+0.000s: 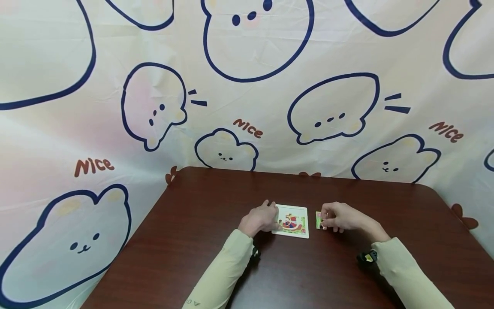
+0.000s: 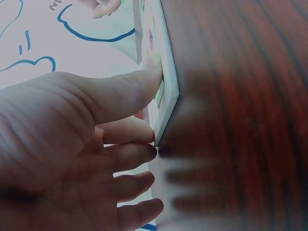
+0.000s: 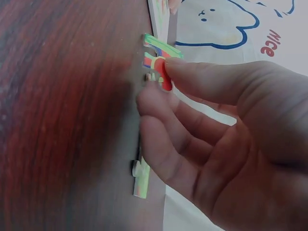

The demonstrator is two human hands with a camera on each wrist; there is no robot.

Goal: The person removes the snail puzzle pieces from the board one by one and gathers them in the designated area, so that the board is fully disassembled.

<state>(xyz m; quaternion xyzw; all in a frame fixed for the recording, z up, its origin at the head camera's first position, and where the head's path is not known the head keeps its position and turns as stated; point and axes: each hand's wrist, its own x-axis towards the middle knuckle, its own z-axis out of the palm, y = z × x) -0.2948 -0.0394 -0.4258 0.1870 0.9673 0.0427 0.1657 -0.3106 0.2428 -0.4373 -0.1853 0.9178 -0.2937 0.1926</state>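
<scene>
A white-framed jigsaw puzzle board (image 1: 292, 234) with a colourful picture lies flat on the table. My left hand (image 1: 261, 218) rests at its left side, the thumb (image 2: 137, 86) pressing on the picture face and the other fingers fairly straight near the edge and corner. To the right of the board, my right hand (image 1: 344, 217) pinches a red and yellow puzzle piece (image 3: 162, 72) between thumb and fingers, low over the table. Green-edged puzzle pieces (image 1: 318, 219) lie beside that hand; in the right wrist view, one green piece (image 3: 142, 183) shows below the fingers.
The dark brown wooden table (image 1: 216, 193) reaches back to a white cloth (image 1: 270, 107) printed with blue-outlined cartoon bears. Each wrist wears a dark strapped device, such as the one on the right wrist (image 1: 368, 257).
</scene>
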